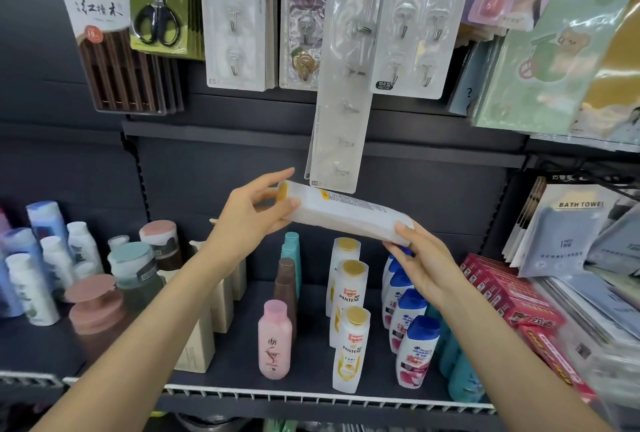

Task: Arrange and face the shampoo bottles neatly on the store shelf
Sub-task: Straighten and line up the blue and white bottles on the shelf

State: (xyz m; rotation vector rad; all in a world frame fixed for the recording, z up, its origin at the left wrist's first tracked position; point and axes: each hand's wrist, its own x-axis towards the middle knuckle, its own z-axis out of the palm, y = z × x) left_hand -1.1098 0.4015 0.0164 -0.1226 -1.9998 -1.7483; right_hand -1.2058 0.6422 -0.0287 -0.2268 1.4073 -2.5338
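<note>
Held bottle (346, 215): cap end partly covered by left hand (249, 220), base end covered by right hand (420, 267); back-label print too small to read. Blue-capped bottle (398, 258) just under right hand: top hidden by fingers. Beige boxes (211, 310) below left forearm: partly hidden by arm. Teal bottles (460, 372) beside right forearm: blurred, partly covered. Red boxes (512, 300) right of right hand: print blurred. Both forearms cut off by bottom edge.

place: shop | evidence: stocked shelf (311, 393) of shampoo bottles (349, 348), hanging packaged hooks (412, 19), scissors (157, 12)
</note>
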